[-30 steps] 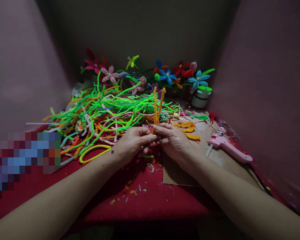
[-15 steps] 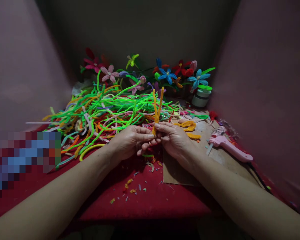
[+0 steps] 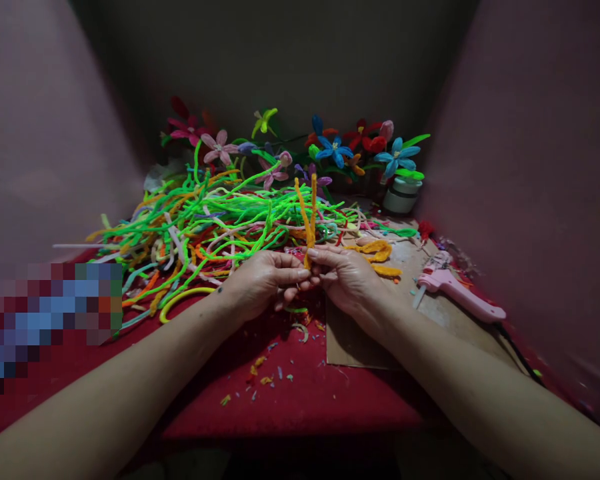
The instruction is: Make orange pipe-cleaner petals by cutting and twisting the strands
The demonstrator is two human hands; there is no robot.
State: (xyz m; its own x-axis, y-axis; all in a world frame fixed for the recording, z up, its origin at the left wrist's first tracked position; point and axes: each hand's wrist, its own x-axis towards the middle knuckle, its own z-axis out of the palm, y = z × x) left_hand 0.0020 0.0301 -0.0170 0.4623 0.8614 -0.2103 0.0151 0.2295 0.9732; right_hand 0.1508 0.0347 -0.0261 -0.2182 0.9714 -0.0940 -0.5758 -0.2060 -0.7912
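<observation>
An orange pipe cleaner stands upright between my hands, its two free ends spread in a narrow V above a loop low down. My left hand pinches the bottom part between thumb and fingers. Just above and to the right, my right hand grips it near where the two strands meet. Fingers hide part of the lower loop. Behind my right hand, orange pipe cleaner loops lie on a piece of cardboard.
A heap of pipe cleaners, mostly green, spreads behind my left hand. Pipe cleaner flowers line the back beside a small jar. On the right lies a pink glue gun. Scraps dot the red cloth.
The orange pipe cleaner's two upper ends have tipped to the left. Both hands keep their hold in nearly the same place.
</observation>
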